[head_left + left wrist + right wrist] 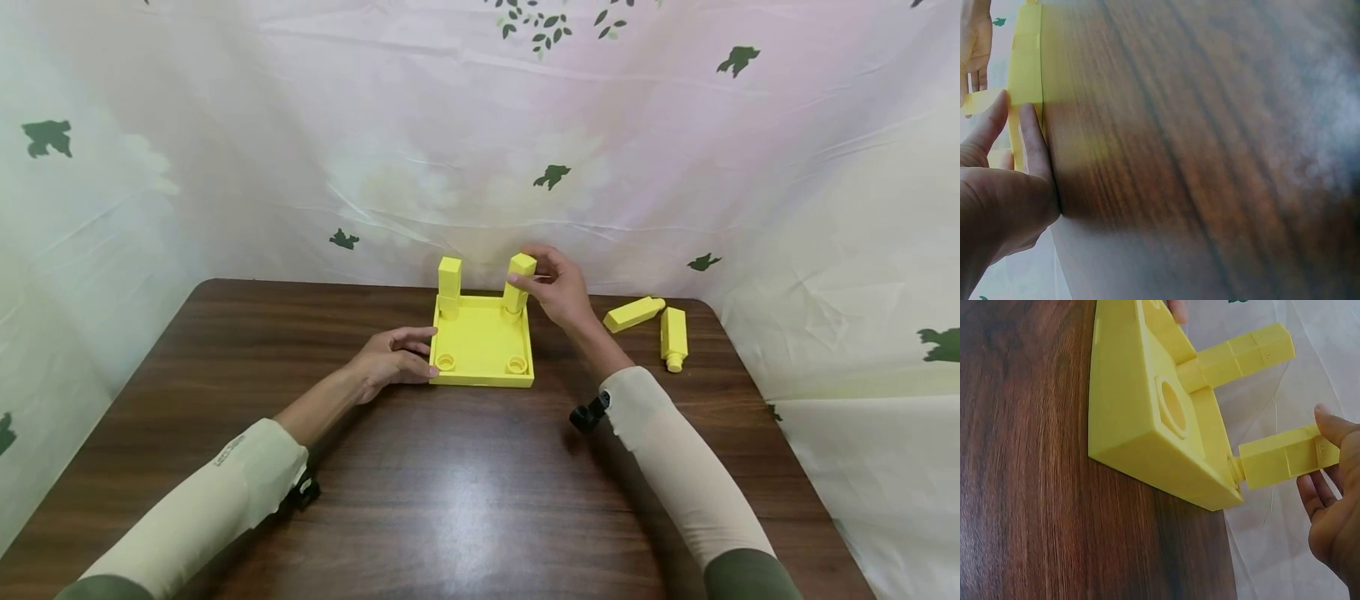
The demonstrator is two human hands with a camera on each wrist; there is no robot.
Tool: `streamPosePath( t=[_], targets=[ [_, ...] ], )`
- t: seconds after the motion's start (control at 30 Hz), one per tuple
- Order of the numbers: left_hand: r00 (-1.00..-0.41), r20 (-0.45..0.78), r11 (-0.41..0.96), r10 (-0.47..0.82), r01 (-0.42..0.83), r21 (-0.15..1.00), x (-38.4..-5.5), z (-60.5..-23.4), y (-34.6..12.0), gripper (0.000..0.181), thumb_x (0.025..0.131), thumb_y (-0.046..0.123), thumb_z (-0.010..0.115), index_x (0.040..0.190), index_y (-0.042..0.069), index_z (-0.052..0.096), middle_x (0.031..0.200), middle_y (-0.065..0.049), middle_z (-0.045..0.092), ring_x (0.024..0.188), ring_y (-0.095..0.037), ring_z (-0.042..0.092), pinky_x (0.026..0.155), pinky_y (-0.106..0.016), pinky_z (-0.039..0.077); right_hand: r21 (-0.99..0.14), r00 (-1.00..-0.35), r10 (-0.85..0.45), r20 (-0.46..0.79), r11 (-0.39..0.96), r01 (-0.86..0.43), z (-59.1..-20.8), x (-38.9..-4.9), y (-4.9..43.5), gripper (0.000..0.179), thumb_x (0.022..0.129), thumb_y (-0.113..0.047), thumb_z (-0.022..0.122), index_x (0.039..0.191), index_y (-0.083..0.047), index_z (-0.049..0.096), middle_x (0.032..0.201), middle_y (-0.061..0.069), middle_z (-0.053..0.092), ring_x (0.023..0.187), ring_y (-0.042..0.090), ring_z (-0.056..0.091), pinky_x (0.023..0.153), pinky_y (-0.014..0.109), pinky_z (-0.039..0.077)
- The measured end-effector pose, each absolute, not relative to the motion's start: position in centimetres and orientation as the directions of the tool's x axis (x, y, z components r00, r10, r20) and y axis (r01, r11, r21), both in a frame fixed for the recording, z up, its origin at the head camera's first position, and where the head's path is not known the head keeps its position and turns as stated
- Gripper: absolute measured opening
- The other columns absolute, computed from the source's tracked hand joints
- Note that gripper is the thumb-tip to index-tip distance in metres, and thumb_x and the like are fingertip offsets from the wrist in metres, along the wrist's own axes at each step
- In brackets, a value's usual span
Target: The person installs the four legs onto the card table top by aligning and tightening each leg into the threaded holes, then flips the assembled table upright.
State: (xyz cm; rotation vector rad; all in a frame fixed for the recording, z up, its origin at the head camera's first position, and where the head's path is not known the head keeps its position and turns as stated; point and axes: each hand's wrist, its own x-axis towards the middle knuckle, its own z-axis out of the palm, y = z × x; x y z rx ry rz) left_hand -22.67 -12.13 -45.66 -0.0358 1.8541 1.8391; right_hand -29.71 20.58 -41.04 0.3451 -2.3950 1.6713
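Observation:
A yellow square tray-like base (483,337) with a raised rim and round corner sockets lies on the table. One yellow leg (449,282) stands upright in its back left corner. At the back right corner, my right hand (558,292) pinches a second yellow leg (1279,459) between thumb and fingers near its top. That leg tilts slightly, its narrow round end at the socket. My left hand (390,362) touches the base's left side with extended fingers, the thumb at the front left corner. Both front sockets, such as the right socket (517,365), show their round openings.
Two more yellow legs lie on the table to the right: a slanted leg (633,314) and a leg (673,337) with its round end toward me. The dark wooden table (450,483) meets a patterned cloth (420,150) behind and at both sides.

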Motion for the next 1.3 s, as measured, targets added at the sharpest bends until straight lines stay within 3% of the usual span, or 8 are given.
streamPosePath(
  t=[0.2, 0.37, 0.5, 0.7, 0.77, 1.03, 1.2, 1.3],
  targets=[
    [-0.863, -0.375, 0.071, 0.338, -0.374, 0.925, -22.56, -45.74, -12.14, 0.083, 0.09, -0.007, 0.088, 0.165, 0.012, 0.059, 0.146, -0.016, 0.059, 0.108, -0.02, 0.072, 0.097, -0.032, 0.071, -0.918, -0.963, -0.086, 0.254, 0.293, -0.268, -40.97, -29.3, 20.55, 0.046, 0.106, -0.021, 0.081, 0.149, -0.007, 0.07, 0.145, 0.016, 0.074, 0.132, 0.03, 0.071, 0.112, 0.04, 0.063],
    [-0.864, -0.376, 0.072, 0.334, -0.375, 0.924, -22.55, -45.66, -12.12, 0.083, 0.09, -0.008, 0.088, 0.165, 0.012, 0.058, 0.147, -0.017, 0.059, 0.107, -0.02, 0.073, 0.097, -0.032, 0.071, -0.921, -0.966, -0.049, 0.253, 0.293, -0.256, -40.98, -29.36, 20.27, 0.044, 0.101, -0.025, 0.088, 0.135, -0.006, 0.069, 0.128, 0.011, 0.077, 0.122, 0.026, 0.073, 0.103, 0.03, 0.062],
    [-0.864, -0.379, 0.071, 0.331, -0.378, 0.923, -22.52, -45.67, -12.2, 0.084, 0.09, -0.008, 0.087, 0.166, 0.012, 0.058, 0.148, -0.018, 0.058, 0.107, -0.02, 0.073, 0.098, -0.032, 0.071, -0.917, -0.962, -0.047, 0.269, 0.292, -0.27, -41.17, -29.7, 19.89, 0.048, 0.099, -0.026, 0.091, 0.126, -0.005, 0.058, 0.115, 0.013, 0.077, 0.107, 0.019, 0.072, 0.09, 0.024, 0.059],
    [-0.862, -0.375, 0.068, 0.34, -0.376, 0.924, -22.59, -45.73, -12.18, 0.084, 0.09, -0.008, 0.088, 0.166, 0.012, 0.058, 0.15, -0.018, 0.058, 0.108, -0.02, 0.073, 0.098, -0.032, 0.071, -0.945, -0.967, -0.124, 0.223, 0.217, -0.246, -40.8, -29.71, 19.94, 0.049, 0.106, -0.012, 0.078, 0.15, 0.0, 0.061, 0.143, 0.026, 0.075, 0.107, 0.007, 0.073, 0.091, 0.022, 0.061],
    [-0.862, -0.376, 0.065, 0.339, -0.377, 0.924, -22.6, -45.72, -12.16, 0.084, 0.09, -0.008, 0.088, 0.165, 0.012, 0.058, 0.15, -0.018, 0.058, 0.108, -0.02, 0.073, 0.098, -0.032, 0.071, -0.941, -0.969, -0.136, 0.207, 0.244, -0.235, -40.63, -29.66, 20.03, 0.05, 0.107, -0.011, 0.074, 0.155, -0.002, 0.064, 0.144, 0.027, 0.075, 0.106, 0.007, 0.073, 0.094, 0.024, 0.062],
    [-0.863, -0.377, 0.067, 0.337, -0.378, 0.923, -22.63, -45.61, -12.08, 0.084, 0.089, -0.009, 0.088, 0.165, 0.013, 0.058, 0.149, -0.018, 0.058, 0.109, -0.021, 0.072, 0.099, -0.033, 0.071, -0.909, -0.978, -0.071, 0.196, 0.362, -0.208, -40.79, -29.57, 20.18, 0.052, 0.098, -0.033, 0.091, 0.138, -0.012, 0.066, 0.133, 0.01, 0.072, 0.118, 0.024, 0.068, 0.104, 0.036, 0.06],
    [-0.865, -0.38, 0.07, 0.329, -0.379, 0.923, -22.51, -45.52, -12.09, 0.085, 0.089, -0.009, 0.087, 0.166, 0.013, 0.058, 0.147, -0.017, 0.058, 0.109, -0.021, 0.071, 0.098, -0.032, 0.071, -0.898, -0.969, -0.133, 0.21, 0.365, -0.245, -40.41, -29.47, 20.36, 0.052, 0.104, -0.026, 0.083, 0.149, -0.009, 0.064, 0.146, 0.014, 0.07, 0.134, 0.032, 0.066, 0.116, 0.049, 0.056],
    [-0.865, -0.38, 0.07, 0.327, -0.379, 0.923, -22.45, -45.53, -12.07, 0.085, 0.089, -0.01, 0.087, 0.166, 0.013, 0.057, 0.147, -0.017, 0.057, 0.108, -0.021, 0.071, 0.098, -0.032, 0.071, -0.884, -0.966, -0.137, 0.218, 0.391, -0.255, -40.42, -29.42, 20.33, 0.048, 0.105, -0.026, 0.082, 0.149, -0.011, 0.069, 0.144, 0.015, 0.074, 0.133, 0.035, 0.069, 0.11, 0.05, 0.06]
  ],
)
